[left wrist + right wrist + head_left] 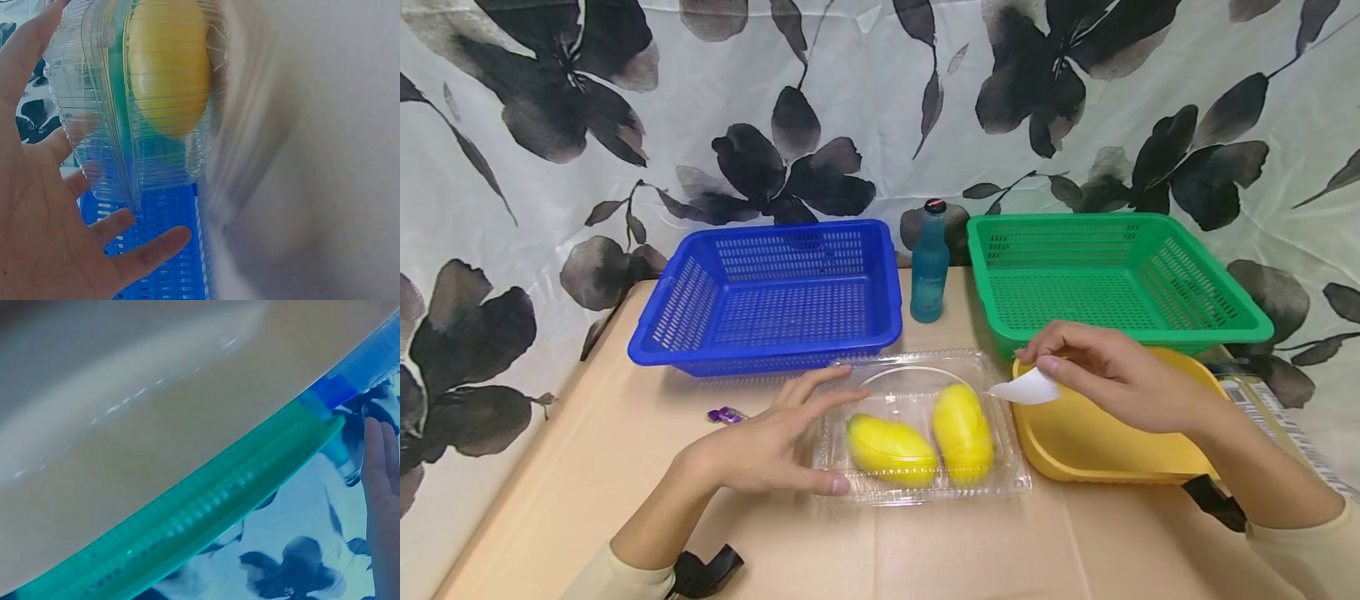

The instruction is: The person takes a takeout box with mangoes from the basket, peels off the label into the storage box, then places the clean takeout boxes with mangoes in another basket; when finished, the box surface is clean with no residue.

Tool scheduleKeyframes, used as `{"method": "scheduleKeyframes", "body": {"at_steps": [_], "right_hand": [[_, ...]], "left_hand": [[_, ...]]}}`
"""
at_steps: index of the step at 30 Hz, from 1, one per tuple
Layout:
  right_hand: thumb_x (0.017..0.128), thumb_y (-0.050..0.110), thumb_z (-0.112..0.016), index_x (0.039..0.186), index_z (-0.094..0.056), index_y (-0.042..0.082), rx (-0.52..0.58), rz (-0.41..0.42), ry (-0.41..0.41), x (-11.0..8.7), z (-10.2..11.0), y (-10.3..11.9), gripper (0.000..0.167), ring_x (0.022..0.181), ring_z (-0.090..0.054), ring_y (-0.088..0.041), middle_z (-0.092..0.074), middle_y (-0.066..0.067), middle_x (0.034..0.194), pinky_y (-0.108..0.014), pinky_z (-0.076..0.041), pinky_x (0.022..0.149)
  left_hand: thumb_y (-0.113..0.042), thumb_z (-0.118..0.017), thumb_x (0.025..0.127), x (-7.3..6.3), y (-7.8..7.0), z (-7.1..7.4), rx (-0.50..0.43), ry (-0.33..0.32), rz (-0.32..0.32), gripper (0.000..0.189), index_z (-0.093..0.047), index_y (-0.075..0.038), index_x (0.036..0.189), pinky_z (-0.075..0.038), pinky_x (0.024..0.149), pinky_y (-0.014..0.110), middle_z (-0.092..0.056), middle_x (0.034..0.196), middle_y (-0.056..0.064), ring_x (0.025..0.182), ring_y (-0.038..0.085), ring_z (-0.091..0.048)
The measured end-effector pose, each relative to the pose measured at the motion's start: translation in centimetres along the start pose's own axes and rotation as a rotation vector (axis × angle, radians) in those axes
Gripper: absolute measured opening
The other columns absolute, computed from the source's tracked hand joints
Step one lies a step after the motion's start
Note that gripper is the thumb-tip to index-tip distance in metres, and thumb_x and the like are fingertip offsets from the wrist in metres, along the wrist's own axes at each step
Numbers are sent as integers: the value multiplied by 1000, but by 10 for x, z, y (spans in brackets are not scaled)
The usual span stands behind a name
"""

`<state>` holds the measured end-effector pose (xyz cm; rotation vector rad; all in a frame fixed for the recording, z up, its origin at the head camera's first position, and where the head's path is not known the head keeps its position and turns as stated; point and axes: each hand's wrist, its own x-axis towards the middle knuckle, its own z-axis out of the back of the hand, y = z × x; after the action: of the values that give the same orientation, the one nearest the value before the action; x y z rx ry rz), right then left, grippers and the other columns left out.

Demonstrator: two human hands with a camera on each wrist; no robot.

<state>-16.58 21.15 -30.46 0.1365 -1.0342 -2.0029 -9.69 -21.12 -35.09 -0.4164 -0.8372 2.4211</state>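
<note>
A clear plastic clamshell box (917, 492) stands closed on the table with two yellow mangoes inside, one mango (891, 450) lying on its side at the left and the other mango (962, 433) more upright at the right. My left hand (775, 442) spreads its fingers along the box's left side, thumb at the near corner. In the left wrist view the fingers (153, 253) reach beside the box wall, loosely extended. Over the yellow tray (1105, 442), my right hand (1112, 375) pinches a small white piece of paper (1028, 387) between thumb and fingers, its tip beside the box's right edge.
A blue basket (775, 354) stands behind the box on the left, a green basket (1127, 333) on the right. Between them is an upright blue glass bottle (929, 267). A purple-wrapped candy (726, 415) lies left of the box. Floral cloth (865, 92) hangs behind.
</note>
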Motion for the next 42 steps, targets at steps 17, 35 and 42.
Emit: {"method": "scheduleKeyframes", "body": {"at_steps": [17, 35, 42], "right_hand": [[103, -1, -58, 112, -67, 24, -102, -63, 99, -21, 33, -24, 29, 100, -61, -9, -68, 6, 114, -26, -56, 75], [98, 5, -68, 102, -70, 27, -243, -90, 146, -32, 51, -47, 23, 81, -57, -6, -64, 13, 93, -24, -48, 64], [97, 11, -71, 97, -69, 30, -354, -125, 162, -36, 52, -54, 20, 75, -54, -1, -63, 18, 86, -21, -46, 62]], "left_hand": [[-65, -77, 81, 1, -2, 1, 9, 7, 1, 91, -27, -54, 156, -29, 113, 73, -3, 171, -10, 156, 29, -6], [-65, -77, 82, 1, 0, 0, 6, 6, -12, 92, -25, -54, 157, -30, 113, 72, -3, 171, -9, 155, 29, -7], [-65, -78, 81, 0, 0, 0, -10, 7, 3, 92, -26, -55, 156, -29, 112, 74, -3, 170, -12, 155, 28, -6]]}}
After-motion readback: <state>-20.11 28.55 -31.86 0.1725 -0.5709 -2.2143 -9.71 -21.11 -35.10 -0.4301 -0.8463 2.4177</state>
